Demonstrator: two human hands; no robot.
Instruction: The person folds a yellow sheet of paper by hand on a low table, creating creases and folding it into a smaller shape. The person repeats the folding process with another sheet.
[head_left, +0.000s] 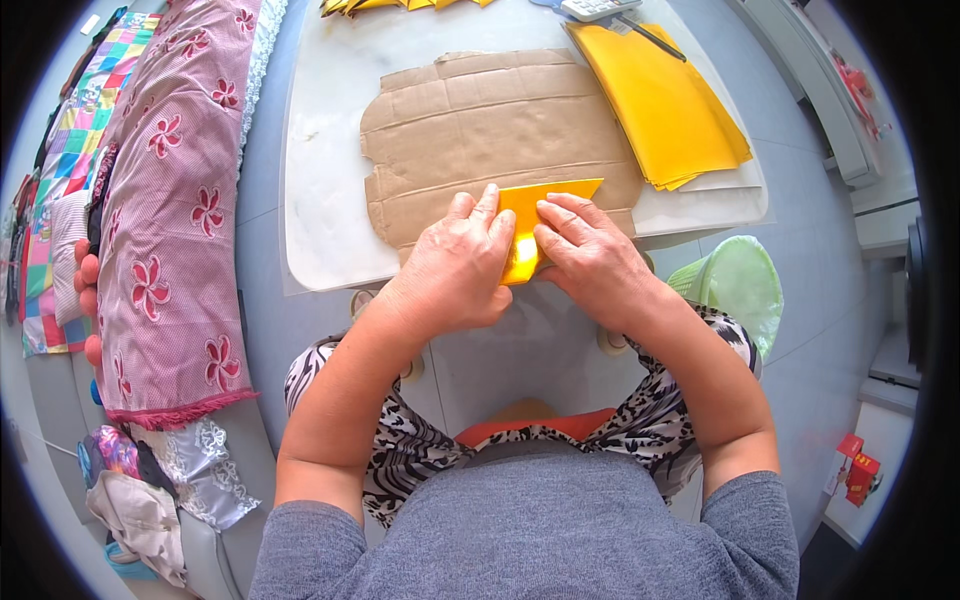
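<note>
A folded sheet of shiny gold paper lies at the near edge of a flattened brown cardboard piece, its lower end reaching past that edge. My left hand grips the sheet's left side, fingertips on top. On the right part of the paper rest the fingers of my right hand, the thumb at its lower edge. A stack of yellow-gold paper sheets lies to the right of the cardboard. Folded gold paper pieces show at the far edge of the view.
Beneath the cardboard is a white table with a clear cover. A calculator and a black pen lie at the far right. A green lined waste basket stands right of the table. On the left, a pink flowered cloth covers furniture.
</note>
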